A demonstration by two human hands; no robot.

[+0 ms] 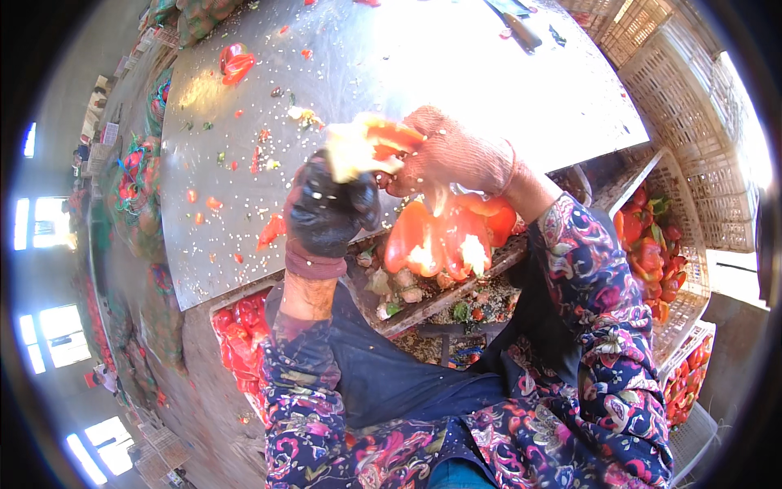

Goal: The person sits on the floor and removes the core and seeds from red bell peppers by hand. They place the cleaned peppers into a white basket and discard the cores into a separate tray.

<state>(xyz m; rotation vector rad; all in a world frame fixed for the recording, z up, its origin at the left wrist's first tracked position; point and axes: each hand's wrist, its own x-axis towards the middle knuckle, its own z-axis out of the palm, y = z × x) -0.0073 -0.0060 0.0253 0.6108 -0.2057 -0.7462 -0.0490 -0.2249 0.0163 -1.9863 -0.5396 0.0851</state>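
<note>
Above the near edge of a metal table (232,177), both hands meet at a torn red bell pepper piece (391,143) with a pale core, partly blurred. My left hand (333,205), in a black glove over a reddish one, is curled at the piece's left side; whether it grips the piece is unclear. My right hand (449,150), in an orange-pink knit glove, is closed on the piece's red flesh. Just below the hands is an opened red bell pepper (449,235) with pale ribs, over a trough of cores (403,287); what supports it is hidden.
A knife (519,30) lies at the table's far right. A red pepper piece (236,63) and scattered seeds lie at the left. Plastic crates (690,122) stand at the right, one holding red peppers (650,257). A crate of red peppers (241,342) is at the lower left, net sacks (137,195) beyond.
</note>
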